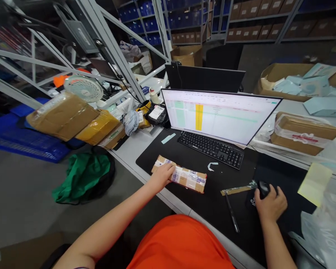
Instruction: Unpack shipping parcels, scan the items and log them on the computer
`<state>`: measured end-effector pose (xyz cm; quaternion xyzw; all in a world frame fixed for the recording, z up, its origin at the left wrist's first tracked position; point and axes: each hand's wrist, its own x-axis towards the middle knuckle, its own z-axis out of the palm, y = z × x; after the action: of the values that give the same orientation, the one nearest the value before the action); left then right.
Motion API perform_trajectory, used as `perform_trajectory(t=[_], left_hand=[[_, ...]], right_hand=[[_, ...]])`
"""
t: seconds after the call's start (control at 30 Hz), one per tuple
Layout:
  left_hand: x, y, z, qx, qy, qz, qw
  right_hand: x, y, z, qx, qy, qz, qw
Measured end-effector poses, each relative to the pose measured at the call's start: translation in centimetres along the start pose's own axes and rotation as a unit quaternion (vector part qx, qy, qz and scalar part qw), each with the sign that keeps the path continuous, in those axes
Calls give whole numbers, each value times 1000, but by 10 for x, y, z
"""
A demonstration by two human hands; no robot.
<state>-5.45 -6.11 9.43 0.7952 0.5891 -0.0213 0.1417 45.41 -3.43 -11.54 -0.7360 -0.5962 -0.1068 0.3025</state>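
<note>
On the black desk mat [196, 205] lies a flat, narrow cardboard package [189, 178], bound with printed white tape. My left hand [162, 177] grips it near its left end, with the fingers curled over its edge. My right hand [271, 206] rests around a black computer mouse [263, 188] on the mat's right side. Between the hands are a dark pen [232, 213] and a torn strip of cardboard and tape [238, 189]. Beyond them stand a black keyboard [211, 147] and a lit monitor [218, 114] showing a spreadsheet.
Wrapped parcels [65, 114] and a small fan [85, 89] crowd the left side. At the right are a taped cardboard box [302, 130], a yellow paper [315, 183] and plastic bags [326, 231]. A green bag [82, 177] lies on the floor.
</note>
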Motion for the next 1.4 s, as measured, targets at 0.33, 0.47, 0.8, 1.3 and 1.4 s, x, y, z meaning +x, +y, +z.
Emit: perform_trajectory(t=[0.33,0.47,0.8,1.3,1.4], left_hand=[[4,-9,17,-13,30,-1,999],[1,-9,22,-5,48,-3,999],[-6,-8,43,-32,117,-10,993],[0,-13,43,-72,118,-22,990],[0,-14,44,-83,123,-20,989]], right_hand=[[75,-173,61,99,-222,-197,950],[106,-206,97,63,-235,-204,948],[117,-209,124,48,-215,-213,952],[115,-210,122,0,-219,-243,945],[116,-211,123,-1,-222,-241,945]])
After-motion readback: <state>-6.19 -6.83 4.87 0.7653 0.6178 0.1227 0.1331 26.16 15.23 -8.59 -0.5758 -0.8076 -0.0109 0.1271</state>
